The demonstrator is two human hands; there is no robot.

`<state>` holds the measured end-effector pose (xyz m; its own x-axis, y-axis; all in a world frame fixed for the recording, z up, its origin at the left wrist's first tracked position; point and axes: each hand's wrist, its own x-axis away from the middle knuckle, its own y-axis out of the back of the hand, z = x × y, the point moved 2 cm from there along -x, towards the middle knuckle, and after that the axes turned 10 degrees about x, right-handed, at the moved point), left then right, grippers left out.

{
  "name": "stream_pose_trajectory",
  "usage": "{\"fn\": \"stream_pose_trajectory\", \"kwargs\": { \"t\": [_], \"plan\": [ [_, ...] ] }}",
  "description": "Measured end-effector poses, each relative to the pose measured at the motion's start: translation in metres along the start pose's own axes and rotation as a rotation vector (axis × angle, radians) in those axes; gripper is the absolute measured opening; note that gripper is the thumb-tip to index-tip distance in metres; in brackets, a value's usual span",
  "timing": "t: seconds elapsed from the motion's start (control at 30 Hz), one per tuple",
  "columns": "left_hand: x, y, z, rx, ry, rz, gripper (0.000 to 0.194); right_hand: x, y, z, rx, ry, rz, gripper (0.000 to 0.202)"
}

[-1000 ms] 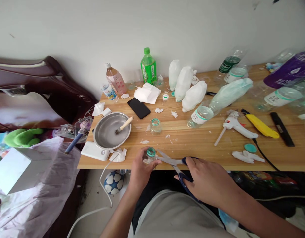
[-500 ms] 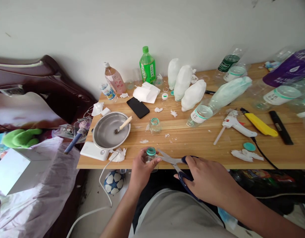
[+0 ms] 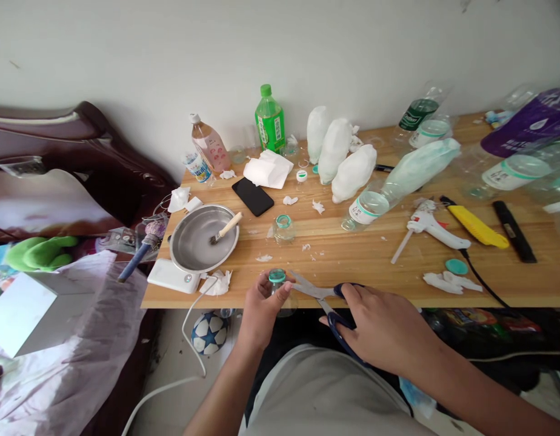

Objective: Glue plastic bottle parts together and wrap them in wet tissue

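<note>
At the front edge of the wooden table, my left hand (image 3: 262,309) grips a clear cut bottle top (image 3: 277,277) with a teal neck ring, neck upward. My right hand (image 3: 375,321) has its fingers in the dark blue handles of the scissors (image 3: 317,292). The blades are parted and point left, their tips close to the bottle top and my left thumb. Whether the blades touch the plastic is hard to tell. A second cut bottle top (image 3: 284,230) stands on the table beyond my left hand.
A metal bowl (image 3: 202,239) with a brush sits left, beside a white power bank (image 3: 173,277). A phone (image 3: 253,197) and white-wrapped bottles (image 3: 334,150) are behind. A glue gun (image 3: 437,229) and yellow cutter (image 3: 477,226) lie right on the table (image 3: 353,275).
My left hand has turned the bottle top slightly, and its fingers have shifted a little around the neck. The scissors have barely moved. The view has shifted slightly.
</note>
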<state>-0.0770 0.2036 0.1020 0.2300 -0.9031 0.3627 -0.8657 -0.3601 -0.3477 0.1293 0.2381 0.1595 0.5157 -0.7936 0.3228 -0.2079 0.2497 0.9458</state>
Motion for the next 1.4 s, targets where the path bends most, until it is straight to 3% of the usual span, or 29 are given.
{"fn": "stream_pose_trajectory", "kwargs": {
  "t": [0.23, 0.5, 0.73, 1.4],
  "plan": [
    [0.000, 0.002, 0.004, 0.036, 0.030, -0.004, 0.032, -0.001, -0.004, 0.000, 0.007, -0.003, -0.032, 0.039],
    [0.001, 0.000, -0.004, -0.086, -0.016, -0.001, 0.031, 0.000, -0.004, -0.002, 0.025, 0.007, -0.050, 0.035],
    [0.002, -0.001, -0.017, -0.240, -0.077, 0.078, 0.029, -0.001, 0.002, -0.009, 0.045, 0.039, -0.037, 0.033],
    [0.003, 0.002, -0.022, -0.236, -0.103, 0.196, 0.031, -0.002, 0.013, -0.027, 0.024, 0.152, -0.060, 0.022]
  ]
}}
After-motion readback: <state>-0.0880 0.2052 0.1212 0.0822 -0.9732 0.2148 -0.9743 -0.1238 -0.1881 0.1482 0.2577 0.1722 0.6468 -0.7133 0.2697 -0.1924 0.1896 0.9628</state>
